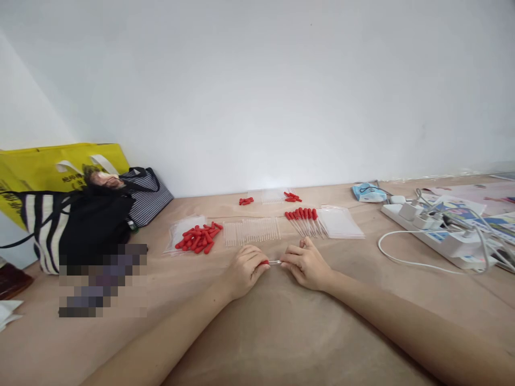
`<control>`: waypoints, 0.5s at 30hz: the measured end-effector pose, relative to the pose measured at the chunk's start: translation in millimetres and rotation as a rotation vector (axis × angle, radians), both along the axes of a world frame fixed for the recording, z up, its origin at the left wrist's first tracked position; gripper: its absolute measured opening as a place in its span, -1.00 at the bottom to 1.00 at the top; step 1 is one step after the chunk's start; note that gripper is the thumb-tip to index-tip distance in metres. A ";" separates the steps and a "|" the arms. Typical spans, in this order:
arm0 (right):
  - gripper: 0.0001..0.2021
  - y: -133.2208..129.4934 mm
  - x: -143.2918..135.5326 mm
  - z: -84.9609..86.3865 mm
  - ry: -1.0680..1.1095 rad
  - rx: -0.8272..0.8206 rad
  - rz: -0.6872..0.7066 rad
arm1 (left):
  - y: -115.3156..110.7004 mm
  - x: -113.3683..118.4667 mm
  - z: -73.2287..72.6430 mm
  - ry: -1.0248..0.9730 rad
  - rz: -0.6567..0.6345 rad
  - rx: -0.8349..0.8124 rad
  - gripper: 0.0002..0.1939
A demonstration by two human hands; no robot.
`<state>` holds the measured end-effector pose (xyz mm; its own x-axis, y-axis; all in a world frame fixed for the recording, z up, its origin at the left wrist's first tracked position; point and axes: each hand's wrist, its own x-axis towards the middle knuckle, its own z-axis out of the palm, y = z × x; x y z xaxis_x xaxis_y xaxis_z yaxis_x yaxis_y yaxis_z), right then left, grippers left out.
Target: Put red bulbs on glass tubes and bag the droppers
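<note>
Between my two hands lies a thin clear tube (274,262). My left hand (247,271) is closed on a red rubber bulb (264,262) at the tube's left end. The fingers of my right hand (304,265) pinch the tube's right end. Beyond my left hand, a heap of red bulbs (197,239) rests on a clear plastic bag (173,234). A row of clear tubes (253,230) lies beyond the hands. Several tubes with red bulbs on them (308,217) are fanned out beyond my right hand, beside clear bags (341,222).
Black-and-white bags (88,220) and a yellow bag (44,166) stand at the left. A white power strip (438,238) with plugs and cables is at the right, near a blue mask (369,192). Smaller red bulb piles (293,197) lie near the wall.
</note>
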<state>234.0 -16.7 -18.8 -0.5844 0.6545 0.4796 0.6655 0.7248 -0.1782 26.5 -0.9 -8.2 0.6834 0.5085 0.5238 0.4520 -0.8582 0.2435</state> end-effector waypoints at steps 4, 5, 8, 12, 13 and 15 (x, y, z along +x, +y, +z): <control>-0.76 -1.8 -4.8 -2.0 0.002 0.013 -0.017 | -0.4 0.9 0.4 0.001 -0.003 0.006 -0.79; -0.76 -2.1 -6.1 -2.2 -0.001 0.015 -0.020 | -0.3 1.0 0.3 0.004 -0.005 0.006 -0.79; -0.76 -2.6 -9.4 -2.3 -0.010 0.016 -0.024 | -0.2 0.9 -0.2 0.006 -0.012 0.005 -0.80; -0.75 -1.4 -11.4 -0.7 -0.016 0.013 -0.027 | -0.4 1.2 -0.3 -0.001 -0.008 -0.011 -0.81; -0.75 -0.8 -11.3 0.5 -0.018 0.013 -0.033 | -0.3 1.5 0.0 -0.005 -0.001 -0.019 -0.81; -0.74 0.1 -10.7 4.1 -0.028 0.023 -0.055 | 0.3 2.2 0.9 -0.019 0.025 -0.040 -0.82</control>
<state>223.4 -16.5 -14.8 -0.5618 0.6749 0.4783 0.7087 0.6910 -0.1425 28.7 -0.6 -7.3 0.6604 0.5461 0.5154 0.4684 -0.8361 0.2857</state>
